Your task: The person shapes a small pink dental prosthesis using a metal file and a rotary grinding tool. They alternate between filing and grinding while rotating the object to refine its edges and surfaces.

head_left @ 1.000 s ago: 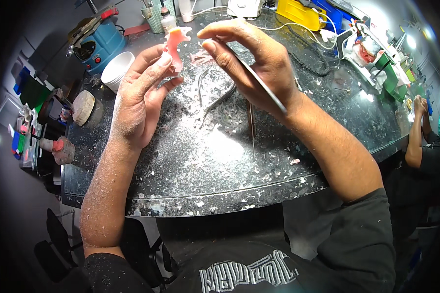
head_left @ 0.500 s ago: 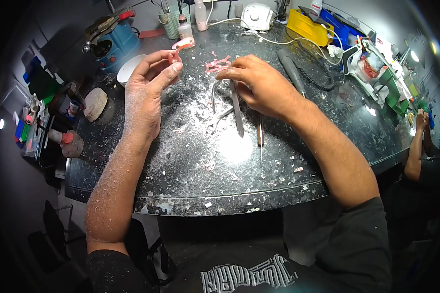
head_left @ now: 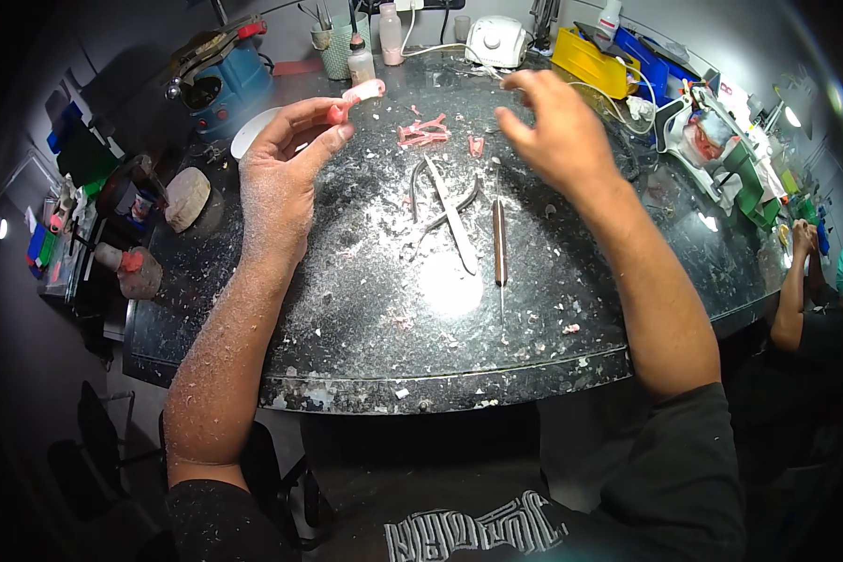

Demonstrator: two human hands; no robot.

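Note:
My left hand [head_left: 295, 155], dusted with white powder, pinches a pink denture [head_left: 351, 101] with a whitish curved end between thumb and fingers. Its far end points away to the right, and the fingers hide part of it. My right hand [head_left: 564, 131] is raised over the right of the bench, holding nothing, its fingers apart. Left of it, a flat metal knife [head_left: 451, 217] lies across dark curved wire pliers [head_left: 416, 192]. Beside them lies a thin carving tool [head_left: 499, 242] with a brown handle. Pink branching scraps [head_left: 424, 131] and a small pink piece [head_left: 477, 145] lie beyond.
White powder and shavings cover the dark bench [head_left: 365, 318]. A blue machine [head_left: 229, 94], bottles [head_left: 391, 36] and a white control box [head_left: 495, 42] stand at the back. A yellow bin [head_left: 590, 62] is back right. Another person's arm [head_left: 794, 290] shows far right.
My right hand has let go of the knife, which now rests across the pliers, and has moved up and right with fingers spreading. My left hand has kept the denture, turning it slightly.

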